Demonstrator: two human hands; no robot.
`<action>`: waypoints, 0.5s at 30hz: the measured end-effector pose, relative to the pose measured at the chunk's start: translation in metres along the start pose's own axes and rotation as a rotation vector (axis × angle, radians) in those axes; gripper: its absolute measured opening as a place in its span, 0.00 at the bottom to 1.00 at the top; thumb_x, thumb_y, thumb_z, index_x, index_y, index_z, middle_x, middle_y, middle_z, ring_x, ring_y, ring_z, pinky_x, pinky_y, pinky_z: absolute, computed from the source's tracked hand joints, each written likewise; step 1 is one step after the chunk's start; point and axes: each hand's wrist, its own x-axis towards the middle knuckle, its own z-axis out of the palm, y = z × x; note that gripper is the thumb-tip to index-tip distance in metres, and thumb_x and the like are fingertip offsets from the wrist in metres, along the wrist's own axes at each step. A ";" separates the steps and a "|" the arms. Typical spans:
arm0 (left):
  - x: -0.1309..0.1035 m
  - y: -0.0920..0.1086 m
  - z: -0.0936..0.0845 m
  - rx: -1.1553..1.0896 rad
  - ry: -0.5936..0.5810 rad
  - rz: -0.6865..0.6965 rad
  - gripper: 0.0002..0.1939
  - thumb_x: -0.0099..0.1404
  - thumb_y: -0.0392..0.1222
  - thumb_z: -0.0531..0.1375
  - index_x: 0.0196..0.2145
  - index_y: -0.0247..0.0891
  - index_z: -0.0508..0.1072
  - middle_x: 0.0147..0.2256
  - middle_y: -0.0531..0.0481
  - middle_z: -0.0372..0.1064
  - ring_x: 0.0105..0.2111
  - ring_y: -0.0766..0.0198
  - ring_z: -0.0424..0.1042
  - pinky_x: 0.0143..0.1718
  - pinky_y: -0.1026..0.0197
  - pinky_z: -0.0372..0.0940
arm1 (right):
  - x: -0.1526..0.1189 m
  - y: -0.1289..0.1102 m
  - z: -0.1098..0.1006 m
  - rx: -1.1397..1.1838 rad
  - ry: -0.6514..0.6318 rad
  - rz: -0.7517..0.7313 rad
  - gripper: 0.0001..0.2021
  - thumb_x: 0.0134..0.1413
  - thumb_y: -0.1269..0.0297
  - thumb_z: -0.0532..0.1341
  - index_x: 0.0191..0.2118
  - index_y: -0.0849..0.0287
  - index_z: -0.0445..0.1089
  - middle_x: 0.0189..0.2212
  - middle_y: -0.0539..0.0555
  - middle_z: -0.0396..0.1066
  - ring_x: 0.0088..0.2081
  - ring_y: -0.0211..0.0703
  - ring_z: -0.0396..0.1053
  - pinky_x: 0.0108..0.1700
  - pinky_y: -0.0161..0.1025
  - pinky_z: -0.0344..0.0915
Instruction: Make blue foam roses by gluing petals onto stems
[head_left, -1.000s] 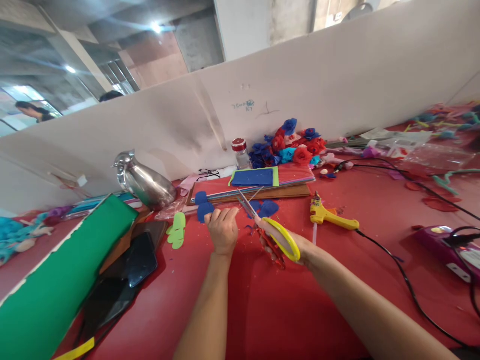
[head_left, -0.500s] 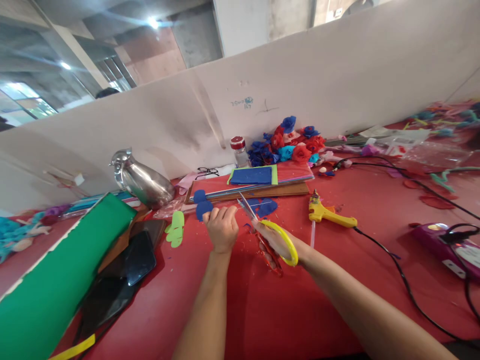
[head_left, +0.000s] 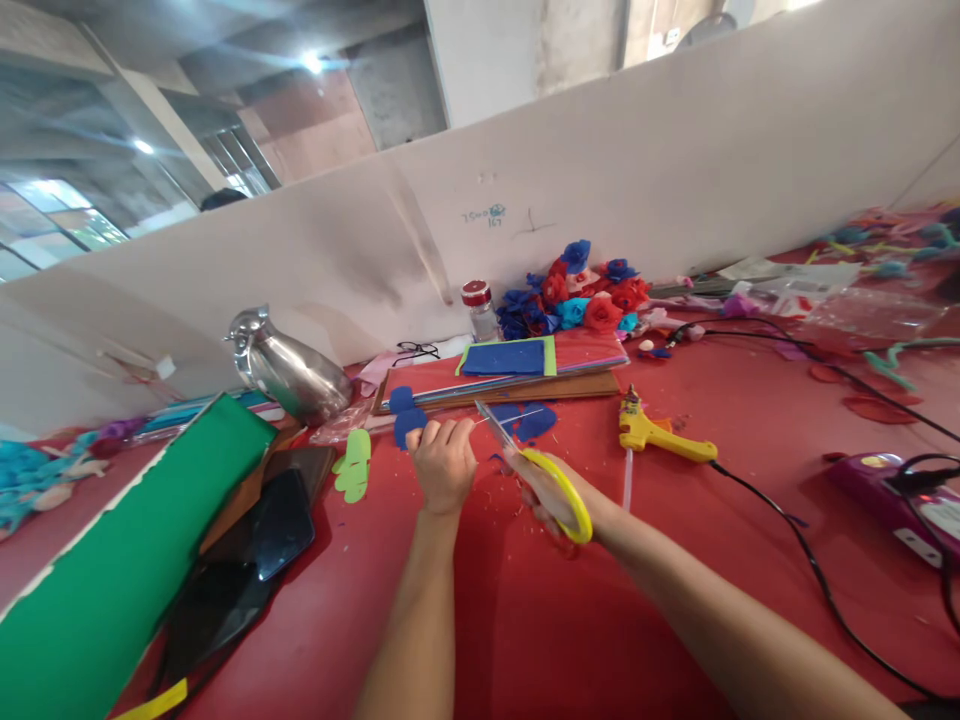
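My left hand (head_left: 444,462) is closed round a thin pale stick (head_left: 525,413), whose length sticks out to the right past the scissor blades. My right hand (head_left: 551,485) grips scissors (head_left: 566,490) with a yellow handle; their blades look nearly closed and point up and left, close to the stick. Blue paper pieces (head_left: 535,421) lie just beyond the blades, and more blue rounded pieces (head_left: 409,426) lie beside my left fingers. Light green cut pieces (head_left: 352,466) rest to the left of my left hand.
A yellow glue gun (head_left: 656,437) with a black cord lies at right, near a purple power strip (head_left: 892,500). Behind stand a steel jug (head_left: 289,365), a red-lidded jar (head_left: 480,310) and paper flowers (head_left: 581,290). At left are a green board (head_left: 142,560) and a phone (head_left: 283,520).
The scissors have closed from a wider opening, and the fingers of my right hand have drawn together. My left hand has stayed almost in place.
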 end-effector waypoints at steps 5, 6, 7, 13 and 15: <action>-0.001 -0.005 -0.001 0.000 0.023 -0.079 0.11 0.64 0.35 0.52 0.33 0.42 0.74 0.24 0.48 0.72 0.29 0.57 0.64 0.36 0.53 0.48 | -0.002 -0.002 0.005 -0.011 0.020 0.067 0.19 0.60 0.45 0.48 0.32 0.56 0.57 0.13 0.40 0.52 0.09 0.28 0.49 0.09 0.26 0.48; -0.001 -0.006 0.000 -0.002 0.025 -0.106 0.11 0.64 0.36 0.52 0.33 0.42 0.74 0.24 0.48 0.72 0.29 0.57 0.64 0.36 0.53 0.48 | -0.003 -0.001 0.006 -0.013 0.016 0.065 0.18 0.60 0.45 0.48 0.32 0.56 0.57 0.13 0.40 0.52 0.10 0.28 0.49 0.09 0.26 0.49; -0.002 -0.007 0.001 -0.005 0.029 -0.135 0.11 0.64 0.36 0.52 0.33 0.41 0.75 0.25 0.48 0.73 0.30 0.57 0.64 0.36 0.53 0.48 | -0.003 0.000 0.007 -0.009 0.009 0.062 0.19 0.60 0.45 0.47 0.33 0.56 0.57 0.13 0.40 0.52 0.10 0.28 0.48 0.09 0.26 0.49; -0.006 -0.009 0.019 -0.104 -0.022 -0.324 0.12 0.64 0.36 0.51 0.35 0.40 0.75 0.30 0.47 0.75 0.32 0.57 0.67 0.37 0.54 0.53 | -0.002 0.000 0.007 0.095 0.041 -0.005 0.21 0.57 0.41 0.49 0.35 0.56 0.58 0.13 0.39 0.52 0.10 0.28 0.49 0.10 0.26 0.48; -0.007 -0.008 0.025 -0.180 -0.050 -0.360 0.14 0.63 0.33 0.49 0.37 0.39 0.75 0.33 0.46 0.75 0.35 0.57 0.69 0.38 0.55 0.57 | 0.000 -0.002 0.004 0.126 0.097 -0.032 0.22 0.53 0.38 0.52 0.34 0.56 0.57 0.13 0.39 0.52 0.10 0.28 0.49 0.10 0.26 0.47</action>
